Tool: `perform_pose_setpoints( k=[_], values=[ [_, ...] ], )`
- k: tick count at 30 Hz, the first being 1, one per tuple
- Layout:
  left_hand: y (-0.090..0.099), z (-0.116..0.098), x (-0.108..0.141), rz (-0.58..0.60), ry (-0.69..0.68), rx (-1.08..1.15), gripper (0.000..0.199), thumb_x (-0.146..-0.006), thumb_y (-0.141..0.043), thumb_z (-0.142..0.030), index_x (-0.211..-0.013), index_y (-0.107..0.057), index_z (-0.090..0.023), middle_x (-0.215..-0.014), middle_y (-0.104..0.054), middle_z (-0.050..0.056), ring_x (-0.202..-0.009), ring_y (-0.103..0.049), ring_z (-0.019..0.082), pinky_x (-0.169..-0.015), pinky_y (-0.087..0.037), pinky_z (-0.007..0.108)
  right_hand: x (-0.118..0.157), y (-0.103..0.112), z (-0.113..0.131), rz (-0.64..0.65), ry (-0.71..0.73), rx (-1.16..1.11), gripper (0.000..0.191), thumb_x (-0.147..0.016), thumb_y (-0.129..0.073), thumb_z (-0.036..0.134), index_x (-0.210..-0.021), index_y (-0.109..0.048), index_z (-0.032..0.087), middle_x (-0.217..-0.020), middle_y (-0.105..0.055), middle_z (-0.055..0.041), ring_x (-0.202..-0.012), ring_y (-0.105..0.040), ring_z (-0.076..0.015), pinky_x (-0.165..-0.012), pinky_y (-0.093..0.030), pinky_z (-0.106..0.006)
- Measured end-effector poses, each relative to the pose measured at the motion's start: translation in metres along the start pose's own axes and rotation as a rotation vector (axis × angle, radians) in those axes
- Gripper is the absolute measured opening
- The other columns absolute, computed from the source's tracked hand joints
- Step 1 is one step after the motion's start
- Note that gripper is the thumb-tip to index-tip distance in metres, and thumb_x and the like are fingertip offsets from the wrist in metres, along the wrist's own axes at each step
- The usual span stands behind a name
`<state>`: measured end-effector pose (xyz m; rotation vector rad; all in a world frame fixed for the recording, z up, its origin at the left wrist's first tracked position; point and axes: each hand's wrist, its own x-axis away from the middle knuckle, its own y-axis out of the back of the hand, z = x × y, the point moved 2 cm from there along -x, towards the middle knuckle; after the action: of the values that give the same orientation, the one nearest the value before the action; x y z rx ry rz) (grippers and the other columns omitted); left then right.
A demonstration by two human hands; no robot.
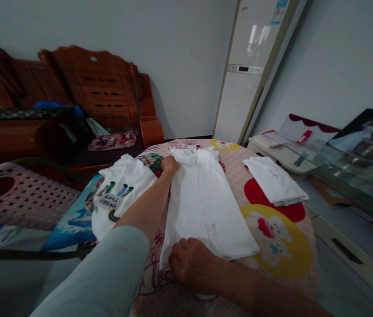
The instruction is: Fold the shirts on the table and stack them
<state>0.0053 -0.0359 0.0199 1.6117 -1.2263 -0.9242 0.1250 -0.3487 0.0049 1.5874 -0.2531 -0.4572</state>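
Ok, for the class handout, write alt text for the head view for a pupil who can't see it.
A white garment lies spread on a patterned tablecloth, a person's left hand at its far left side, the right hand at its near left corner. A printed white top lies to the left, folded white fabric to the right.

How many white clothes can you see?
3: a printed white top at left, a spread white shirt in the middle, a folded white garment at right. More may hide underneath.
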Motion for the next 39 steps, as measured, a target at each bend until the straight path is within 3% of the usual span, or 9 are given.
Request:
perform_pose_setpoints(
  k=[8, 12, 16, 21, 25, 30, 33, 37, 39],
  values=[
    [0.001, 0.001, -0.011, -0.057, 0.005, -0.056, 0.046, -0.082, -0.058, -0.025, -0.12, -0.061, 0.001, -0.119, -0.065, 0.027, -0.109, -0.065, 0.033, -0.081, -0.054, 0.032, -0.002, -0.009, -0.007, -0.025, -0.076, -0.084, 0.009, -0.087, -0.059, 0.021, -0.081, -0.061, 0.015, -0.081, -0.062, -0.0076, -0.072, -0.053, -0.0193, -0.058, -0.039, -0.031],
    [0.005, 0.0, -0.008, -0.052, -0.022, -0.039, 0.044, -0.081, -0.057, -0.022, -0.119, -0.062, 0.0, -0.12, -0.065, 0.026, -0.112, -0.063, 0.034, -0.085, -0.053, 0.033, -0.002, -0.008, -0.012, -0.123, -0.126, -0.158, 0.009, -0.084, -0.059, 0.02, -0.076, -0.059, 0.016, -0.076, -0.06, -0.0046, -0.068, -0.05, -0.0169, -0.061, -0.039, -0.03],
    [0.009, 0.003, -0.001, -0.089, -0.073, -0.051, 0.04, -0.083, -0.051, -0.016, -0.118, -0.063, -0.002, -0.121, -0.065, 0.025, -0.112, -0.063, 0.032, -0.09, -0.051, 0.035, -0.002, -0.005, -0.009, -0.267, -0.061, -0.137, 0.008, -0.085, -0.059, 0.019, -0.077, -0.058, 0.016, -0.079, -0.059, -0.0039, -0.071, -0.049, -0.0167, -0.062, -0.037, -0.03],
    [0.008, 0.006, 0.004, -0.159, -0.131, -0.129, 0.038, -0.085, -0.043, -0.008, -0.119, -0.059, -0.001, -0.119, -0.063, 0.025, -0.11, -0.063, 0.031, -0.087, -0.051, 0.036, -0.003, -0.011, -0.002, -0.223, 0.011, -0.059, 0.01, -0.088, -0.059, 0.02, -0.079, -0.059, 0.016, -0.08, -0.06, -0.005, -0.073, -0.05, -0.0181, -0.059, -0.036, -0.03],
    [-0.003, -0.007, 0.019, -0.258, -0.423, -0.084, 0.039, -0.085, -0.039, -0.004, -0.118, -0.06, -0.01, -0.121, -0.062, 0.018, -0.115, -0.058, 0.027, -0.093, -0.049, 0.035, -0.003, -0.012, -0.002, -0.147, -0.004, -0.114, 0.019, -0.087, -0.062, 0.033, -0.077, -0.061, 0.017, -0.081, -0.063, -0.0047, -0.072, -0.051, -0.0183, -0.059, -0.038, -0.031],
    [-0.033, -0.014, 0.041, -0.065, -0.731, -0.075, 0.033, -0.091, -0.044, -0.018, -0.117, -0.062, -0.014, -0.123, -0.064, 0.013, -0.119, -0.056, 0.023, -0.108, -0.041, 0.036, -0.002, -0.005, -0.008, -0.183, 0.014, -0.229, 0.027, -0.092, -0.057, 0.036, -0.072, -0.062, 0.018, -0.074, -0.065, -0.0024, -0.068, -0.055, -0.0153, -0.067, -0.042, -0.029],
    [-0.037, -0.014, 0.045, 0.009, -0.701, -0.088, 0.039, -0.089, -0.046, -0.017, -0.125, -0.059, -0.011, -0.136, -0.058, 0.015, -0.13, -0.05, 0.023, -0.115, -0.033, 0.036, 0.01, 0.009, -0.027, -0.297, -0.115, -0.305, 0.026, -0.093, -0.055, 0.028, -0.07, -0.062, 0.018, -0.069, -0.066, -0.002, -0.066, -0.057, -0.014, -0.068, -0.042, -0.027],
    [-0.027, -0.029, 0.045, 0.002, -0.637, -0.011, 0.049, -0.084, -0.051, -0.012, -0.132, -0.058, -0.014, -0.145, -0.052, 0.013, -0.137, -0.044, 0.023, -0.116, -0.031, 0.033, 0.055, 0.037, -0.072, -0.486, -0.547, -0.437, 0.021, -0.093, -0.051, 0.021, -0.083, -0.069, 0.017, -0.078, -0.071, -0.0043, -0.073, -0.063, -0.0141, -0.069, -0.044, -0.025],
    [-0.025, -0.041, 0.046, 0.06, -0.625, 0.046, 0.052, -0.084, -0.052, -0.013, -0.136, -0.056, -0.016, -0.136, -0.06, 0.011, -0.129, -0.053, 0.022, -0.111, -0.037, 0.03, 0.083, 0.043, -0.092, -0.462, -0.717, -0.441, 0.02, -0.091, -0.052, 0.021, -0.084, -0.07, 0.018, -0.078, -0.071, -0.0044, -0.071, -0.063, -0.0145, -0.067, -0.044, -0.024]
  ],
)
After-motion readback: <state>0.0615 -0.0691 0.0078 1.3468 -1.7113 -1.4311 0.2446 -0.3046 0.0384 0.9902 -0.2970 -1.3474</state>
